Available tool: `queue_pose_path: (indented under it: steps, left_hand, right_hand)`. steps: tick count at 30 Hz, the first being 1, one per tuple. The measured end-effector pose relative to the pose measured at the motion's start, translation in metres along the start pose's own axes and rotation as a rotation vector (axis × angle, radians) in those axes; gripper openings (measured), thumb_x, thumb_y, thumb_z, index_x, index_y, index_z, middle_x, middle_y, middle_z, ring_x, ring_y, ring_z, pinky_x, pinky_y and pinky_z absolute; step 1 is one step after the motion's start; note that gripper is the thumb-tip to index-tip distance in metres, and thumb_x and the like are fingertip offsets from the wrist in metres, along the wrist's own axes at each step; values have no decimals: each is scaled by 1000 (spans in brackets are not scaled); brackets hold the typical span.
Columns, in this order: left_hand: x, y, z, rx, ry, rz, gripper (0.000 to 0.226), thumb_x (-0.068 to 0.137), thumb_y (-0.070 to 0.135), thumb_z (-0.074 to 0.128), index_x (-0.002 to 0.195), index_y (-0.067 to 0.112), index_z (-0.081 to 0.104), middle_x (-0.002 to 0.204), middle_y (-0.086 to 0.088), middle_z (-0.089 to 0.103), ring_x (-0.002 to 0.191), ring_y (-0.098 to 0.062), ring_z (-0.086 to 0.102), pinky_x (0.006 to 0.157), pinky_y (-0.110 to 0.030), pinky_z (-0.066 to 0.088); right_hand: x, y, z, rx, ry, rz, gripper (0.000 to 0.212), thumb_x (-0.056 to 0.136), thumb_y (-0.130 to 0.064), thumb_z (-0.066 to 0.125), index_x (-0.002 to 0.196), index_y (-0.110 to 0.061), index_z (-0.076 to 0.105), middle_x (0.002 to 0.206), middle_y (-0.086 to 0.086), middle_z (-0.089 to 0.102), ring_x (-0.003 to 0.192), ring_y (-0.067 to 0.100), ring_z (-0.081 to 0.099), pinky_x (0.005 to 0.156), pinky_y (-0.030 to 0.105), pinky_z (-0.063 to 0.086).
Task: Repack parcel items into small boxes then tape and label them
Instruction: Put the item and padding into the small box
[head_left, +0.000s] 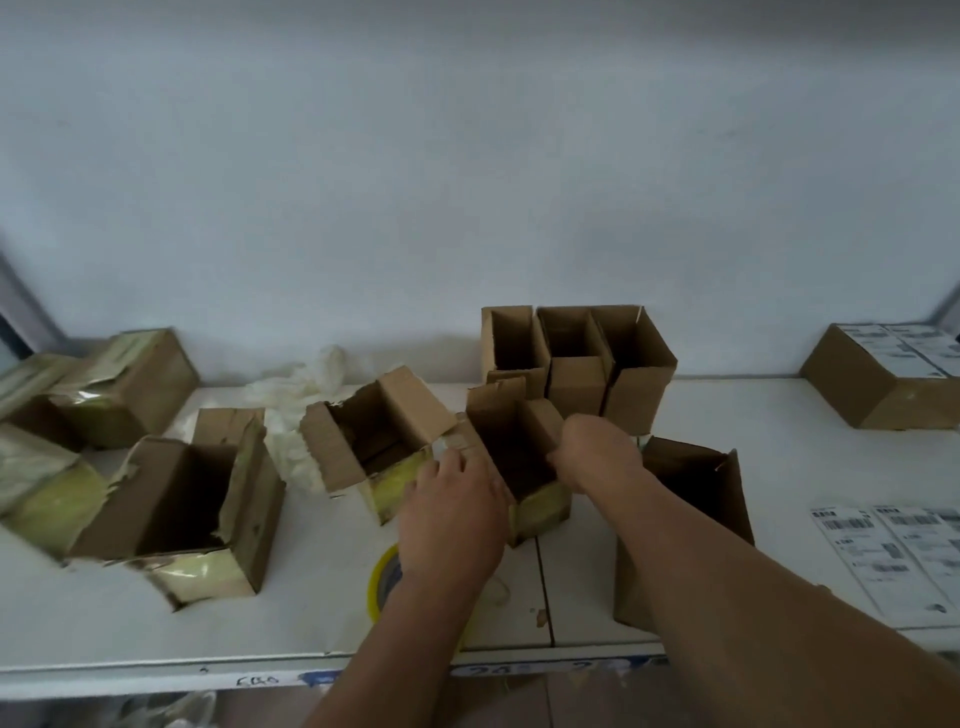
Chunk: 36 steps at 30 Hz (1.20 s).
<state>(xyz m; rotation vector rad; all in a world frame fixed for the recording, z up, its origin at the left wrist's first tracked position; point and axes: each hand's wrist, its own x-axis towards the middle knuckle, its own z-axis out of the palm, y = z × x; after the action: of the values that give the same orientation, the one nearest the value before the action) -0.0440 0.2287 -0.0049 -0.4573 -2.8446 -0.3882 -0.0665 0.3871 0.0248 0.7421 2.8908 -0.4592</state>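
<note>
A small open cardboard box (540, 506) with yellowish tape on its front stands at the middle of the white table (291, 613). My left hand (452, 504) holds its near left corner, fingers over the left flap. My right hand (597, 449) is curled over the box's right flap, with the fingertips inside the opening. What the box holds is hidden in shadow. A yellow tape roll (382, 577) lies flat under my left wrist. Printed label sheets (893, 551) lie at the right edge of the table.
Torn-open boxes stand at the left (176, 509) and centre (374, 436), and another (691, 478) behind my right forearm. Three empty small boxes (576, 358) line the wall. Taped parcels (119, 389) sit far left, a labelled box (878, 384) far right, crumpled plastic (306, 384) behind.
</note>
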Motion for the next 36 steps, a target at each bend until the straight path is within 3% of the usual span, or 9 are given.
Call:
queue_pose_path:
  steps: [7,12,17,21,24,26,33,36]
  left_hand:
    - [1,-20,-33,110,46,102,25,102,38,35,111,25,55,109,5,55,101,-15,52,82,-29,42]
    - [-14,-48,-75,225,27,195,30,103,38,32,112,23,56,109,3,55,103,-20,53,80,-33,41]
    - [-45,-77,-115,277,17,212,17,96,32,51,91,20,62,90,-1,59,86,-25,60,67,-37,46]
    - [-67,-94,-139,314,45,179,28,103,33,32,109,21,56,110,0,57,102,-24,55,79,-35,40]
    - [-76,-99,-151,324,86,171,29,104,34,29,113,21,54,113,-1,55,104,-23,54,82,-34,40]
    - [-79,-97,-155,310,88,172,29,104,33,30,112,21,54,113,-1,56,103,-23,54,82,-34,40]
    - [-82,-89,-159,283,115,187,29,104,33,31,112,20,55,112,-2,56,102,-23,54,81,-35,39]
    - [-87,-98,-164,300,116,179,26,103,31,33,113,20,54,112,-2,56,100,-23,54,79,-33,38]
  right_hand:
    - [-24,-13,-15,172,144,-99,25,95,-23,57,71,-19,49,70,-1,52,62,13,51,53,24,35]
    - [-57,-15,-36,276,211,-113,25,92,-24,58,70,-17,49,66,0,50,57,11,47,51,23,33]
    - [-86,-23,-43,357,287,-108,20,90,-31,60,91,-12,54,79,5,58,68,17,56,55,27,37]
    - [-107,-30,-47,358,342,-121,14,93,-25,57,90,-12,51,89,11,58,74,23,58,66,34,49]
    - [-116,-33,-53,463,345,-45,18,93,-29,55,93,-11,52,89,11,56,76,26,57,72,43,54]
    - [-119,-36,-58,515,342,-14,27,92,-31,56,102,-5,53,81,8,55,70,23,55,64,35,47]
    - [-130,-55,-71,508,330,-66,29,89,-33,55,92,-4,62,75,8,61,64,19,55,51,26,29]
    - [-135,-71,-67,545,306,-126,27,87,-34,56,85,-8,64,76,10,66,66,22,61,55,31,44]
